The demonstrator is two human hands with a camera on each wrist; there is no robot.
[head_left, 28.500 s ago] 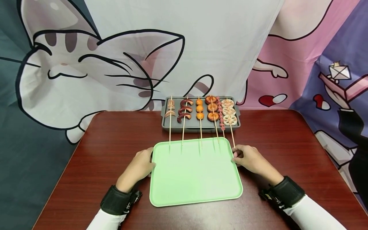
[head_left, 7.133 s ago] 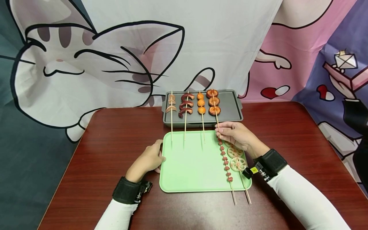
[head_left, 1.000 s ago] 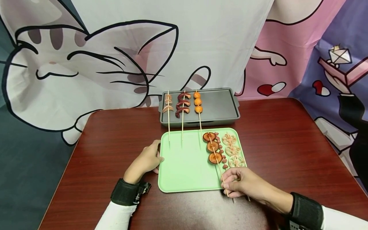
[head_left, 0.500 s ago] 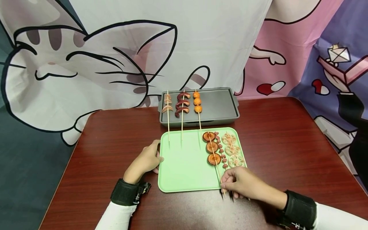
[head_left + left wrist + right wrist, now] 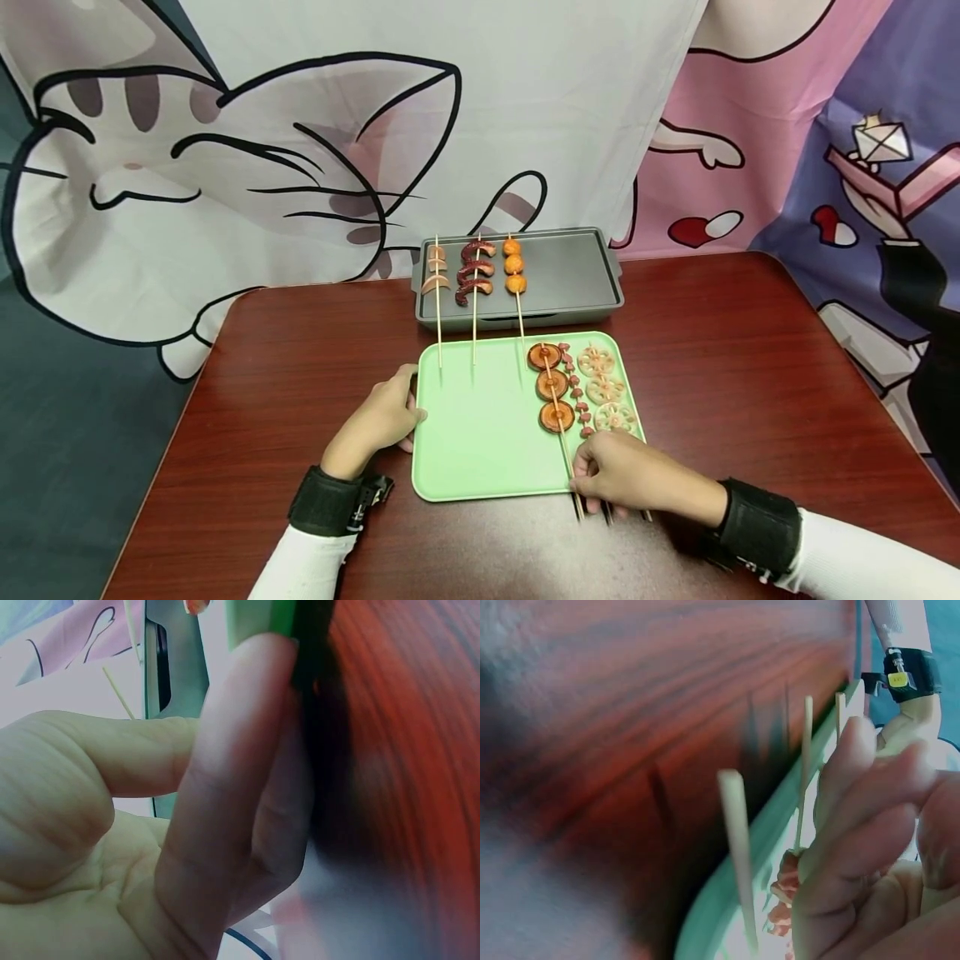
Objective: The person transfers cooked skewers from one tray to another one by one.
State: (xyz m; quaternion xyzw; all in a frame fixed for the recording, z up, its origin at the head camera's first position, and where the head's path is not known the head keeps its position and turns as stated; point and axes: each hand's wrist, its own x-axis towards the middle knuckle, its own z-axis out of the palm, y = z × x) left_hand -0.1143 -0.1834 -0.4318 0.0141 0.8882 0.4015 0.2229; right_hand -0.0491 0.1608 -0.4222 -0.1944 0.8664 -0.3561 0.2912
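My left hand grips the left edge of a light green tray, thumb on top; the left wrist view shows fingertips at the tray's edge. At the front right, my right hand pinches the bare stick end of a mushroom skewer, whose three brown slices lie over the tray. To its right on the tray are a skewer of small reddish meat pieces and a lotus root skewer. Their stick ends poke past the tray's front rim below my right hand.
Behind the green tray stands a grey grill pan. Across its left half lie a pale sliced skewer, a dark red sausage skewer and an orange ball skewer, sticks reaching over the tray. A cartoon curtain hangs behind the table.
The mushroom skewer went from the grill pan onto the tray; earlier, the meat and lotus root skewers did too. Over the last second its stick end shifts slightly left. The left hand stays at the tray.
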